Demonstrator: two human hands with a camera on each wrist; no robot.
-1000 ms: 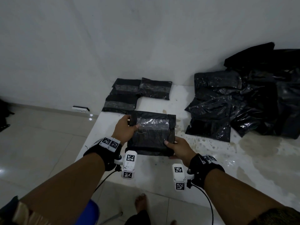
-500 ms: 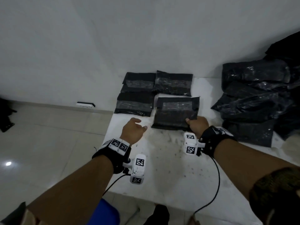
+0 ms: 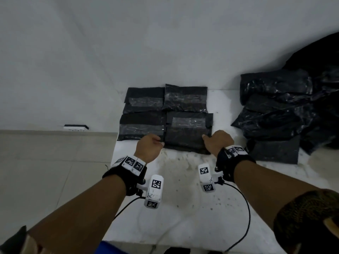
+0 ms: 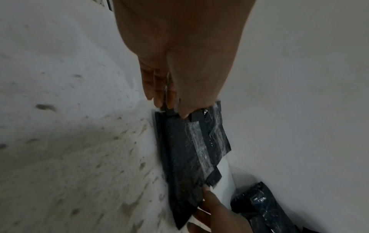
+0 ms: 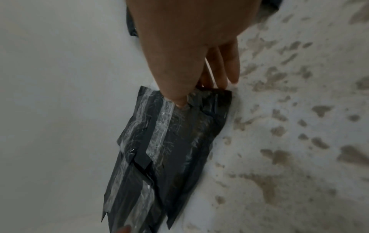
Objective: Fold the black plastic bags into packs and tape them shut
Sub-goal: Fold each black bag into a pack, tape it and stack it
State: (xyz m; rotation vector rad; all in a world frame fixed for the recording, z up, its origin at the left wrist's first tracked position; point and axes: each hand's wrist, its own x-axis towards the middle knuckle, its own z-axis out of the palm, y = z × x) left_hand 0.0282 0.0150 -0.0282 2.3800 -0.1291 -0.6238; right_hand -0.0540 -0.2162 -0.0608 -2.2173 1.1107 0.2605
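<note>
The head camera is looking forward and down from above, taking in both forearms, the white desk (image 3: 183, 208) and the wall behind. The left wrist camera is looking along the left hand (image 4: 179, 66) from very close, toward the taped pack (image 4: 185, 151). The right wrist camera is looking along the right hand (image 5: 185, 52), equally near. All three views are sharing that same pack (image 3: 189, 132) (image 5: 173, 141) and the speckled desk surface around it.

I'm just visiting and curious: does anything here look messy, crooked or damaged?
The four taped packs sit in a fairly tidy block, none torn. The table in front of them is blotched with brownish stains. To the right, the unfolded black bags lie in a loose, crumpled heap.
</note>
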